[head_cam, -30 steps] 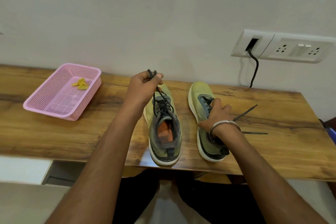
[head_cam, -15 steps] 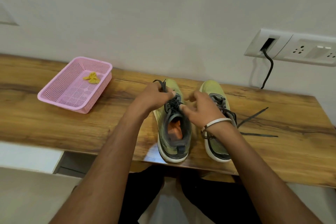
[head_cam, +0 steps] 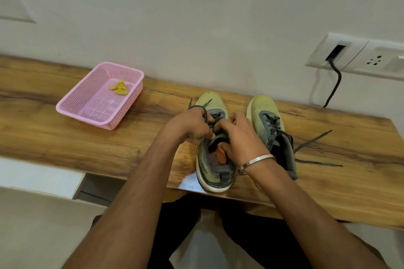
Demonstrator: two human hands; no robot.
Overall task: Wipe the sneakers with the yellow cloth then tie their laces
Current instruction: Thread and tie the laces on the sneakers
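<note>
A pink basket [head_cam: 72,106] sits on the wooden table [head_cam: 54,137] below a wall socket [head_cam: 358,57].

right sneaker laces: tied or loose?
Loose. The right sneaker's laces trail untied across the table, with no hand on them; both hands are at the left sneaker.

Two sneakers [head_cam: 213,146] [head_cam: 271,129] stand on the tabletop [head_cam: 65,137]: one under the grip, one just right of it. One pink basket [head_cam: 72,107] holds one yellow cloth [head_cam: 119,88], well left.
</note>
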